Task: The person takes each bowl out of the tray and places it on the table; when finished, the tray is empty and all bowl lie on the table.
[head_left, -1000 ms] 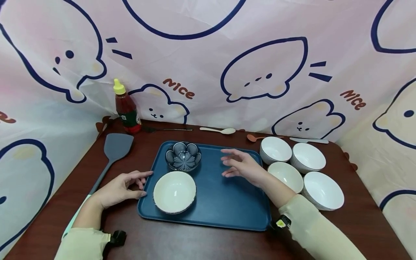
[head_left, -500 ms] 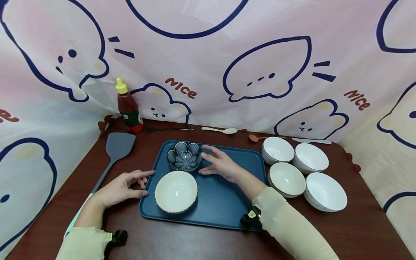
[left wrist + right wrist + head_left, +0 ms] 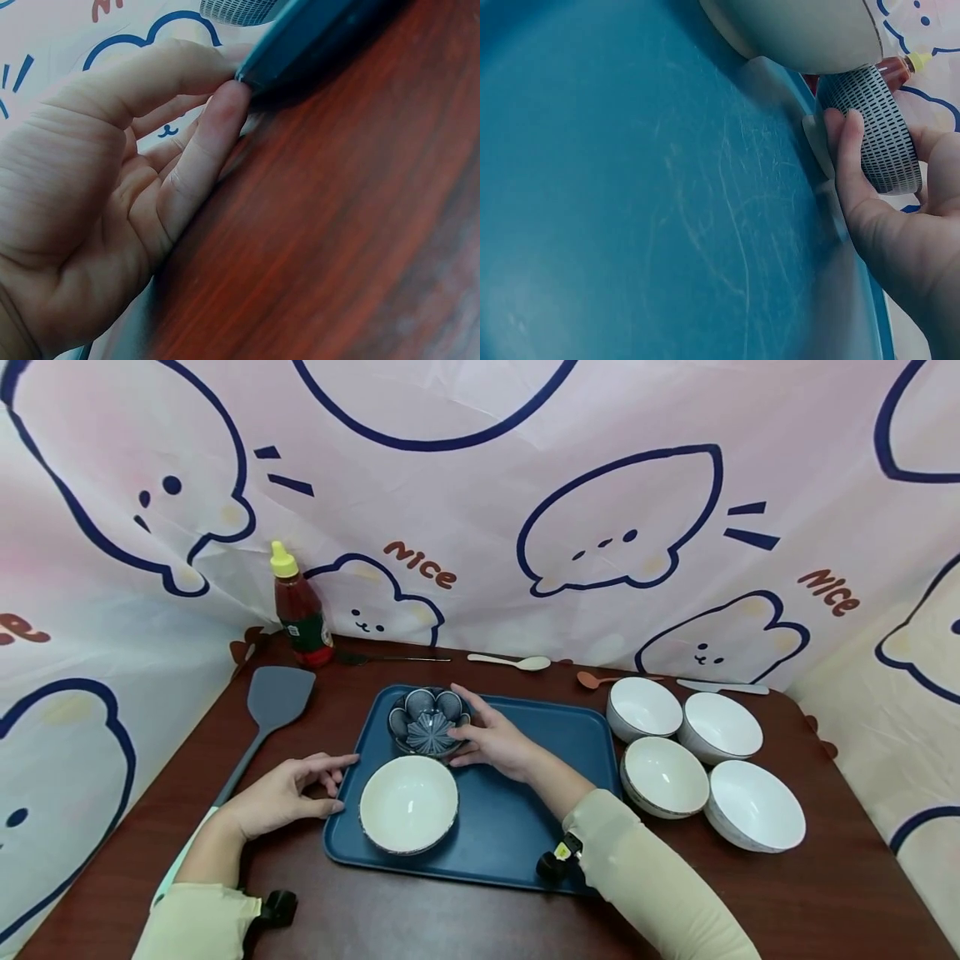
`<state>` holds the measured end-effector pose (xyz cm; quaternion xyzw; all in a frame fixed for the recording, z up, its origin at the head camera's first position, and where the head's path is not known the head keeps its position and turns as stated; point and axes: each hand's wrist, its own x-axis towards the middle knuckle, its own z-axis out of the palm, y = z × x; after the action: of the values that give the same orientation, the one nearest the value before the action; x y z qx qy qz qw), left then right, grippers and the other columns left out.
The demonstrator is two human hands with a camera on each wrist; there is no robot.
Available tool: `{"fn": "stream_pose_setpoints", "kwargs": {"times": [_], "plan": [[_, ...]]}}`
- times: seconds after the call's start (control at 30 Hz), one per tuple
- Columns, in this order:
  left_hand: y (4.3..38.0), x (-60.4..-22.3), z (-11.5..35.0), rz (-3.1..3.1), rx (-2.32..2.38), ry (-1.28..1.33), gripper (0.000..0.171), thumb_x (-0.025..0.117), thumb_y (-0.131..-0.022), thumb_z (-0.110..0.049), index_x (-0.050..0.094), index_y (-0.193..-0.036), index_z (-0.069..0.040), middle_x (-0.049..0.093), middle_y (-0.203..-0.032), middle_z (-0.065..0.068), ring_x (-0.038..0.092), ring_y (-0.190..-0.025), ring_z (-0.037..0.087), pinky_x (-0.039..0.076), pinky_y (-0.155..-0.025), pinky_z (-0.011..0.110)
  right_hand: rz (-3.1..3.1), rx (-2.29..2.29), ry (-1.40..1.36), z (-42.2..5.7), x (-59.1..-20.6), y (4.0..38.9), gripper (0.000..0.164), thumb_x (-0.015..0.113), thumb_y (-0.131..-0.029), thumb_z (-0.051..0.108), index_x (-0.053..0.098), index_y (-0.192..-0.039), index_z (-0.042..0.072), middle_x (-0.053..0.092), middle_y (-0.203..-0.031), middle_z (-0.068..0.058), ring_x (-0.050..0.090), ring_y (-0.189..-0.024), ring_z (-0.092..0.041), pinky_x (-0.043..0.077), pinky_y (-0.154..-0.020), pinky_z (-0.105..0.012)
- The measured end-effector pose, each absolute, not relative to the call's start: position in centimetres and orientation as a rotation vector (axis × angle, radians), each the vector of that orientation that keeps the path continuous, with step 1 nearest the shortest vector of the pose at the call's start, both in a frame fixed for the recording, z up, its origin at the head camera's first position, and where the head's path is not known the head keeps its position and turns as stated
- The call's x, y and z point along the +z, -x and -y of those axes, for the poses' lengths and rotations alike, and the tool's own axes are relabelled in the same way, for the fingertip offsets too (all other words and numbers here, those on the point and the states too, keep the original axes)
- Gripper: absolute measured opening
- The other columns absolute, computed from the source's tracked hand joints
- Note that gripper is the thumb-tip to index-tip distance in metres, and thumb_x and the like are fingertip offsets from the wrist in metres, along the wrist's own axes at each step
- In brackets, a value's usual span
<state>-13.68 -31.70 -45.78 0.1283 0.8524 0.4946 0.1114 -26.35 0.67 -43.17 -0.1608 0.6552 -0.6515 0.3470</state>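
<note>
On the blue tray [image 3: 498, 839], a dark blue bowl [image 3: 427, 732] with a petal pattern stands behind a cream bowl [image 3: 408, 806]. My right hand [image 3: 495, 745] grips the blue bowl at its right side; the right wrist view shows fingers [image 3: 849, 142] against its checked outer wall [image 3: 881, 131] and others beyond the rim. At the tray's left edge my left hand [image 3: 281, 795] rests its extended index finger and thumb on the rim. From the left wrist, thumb and index finger touch the tray edge [image 3: 277, 52].
Several bowls, white [image 3: 753, 806] and cream [image 3: 663, 777], stand grouped right of the tray. A grey spatula [image 3: 279, 697] lies left. Along the back are a red sauce bottle [image 3: 302, 618], a white spoon [image 3: 528, 663], an orange spoon [image 3: 590, 679] and a pale knife [image 3: 723, 686].
My right hand has moved left across the tray from its right part and taken hold of the blue bowl's side. The left hand stays at the tray edge; both bowls stay in place.
</note>
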Motion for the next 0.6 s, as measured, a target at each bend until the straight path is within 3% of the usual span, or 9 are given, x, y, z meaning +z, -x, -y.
{"fn": "stream_pose_setpoints", "kwargs": {"times": [0.27,0.6], "plan": [[13.7,-46.0,31.6,-2.481,1.454,-0.379,0.062,0.078,-0.087,-0.020,0.053,-0.143,-0.008,0.057,-0.102,0.010,0.057,-0.094,0.012,0.049,-0.079,0.022,-1.730,-1.735,0.353,-1.2,-43.2,26.1,0.072,0.051,-0.099,0.001,0.029,-0.156,0.040,0.044,-0.143,-0.022,0.071,-0.088,-0.026,0.058,-0.074,-0.032],[13.8,-45.9,31.6,-2.495,1.458,-0.386,0.062,0.077,-0.087,-0.019,0.054,-0.143,-0.008,0.057,-0.101,0.010,0.057,-0.093,0.012,0.048,-0.077,0.022,-1.757,-1.766,0.363,-3.3,-42.0,26.1,0.074,0.048,-0.096,-0.002,0.031,-0.154,0.040,0.045,-0.138,-0.022,0.074,-0.091,-0.031,0.059,-0.079,-0.037]]}}
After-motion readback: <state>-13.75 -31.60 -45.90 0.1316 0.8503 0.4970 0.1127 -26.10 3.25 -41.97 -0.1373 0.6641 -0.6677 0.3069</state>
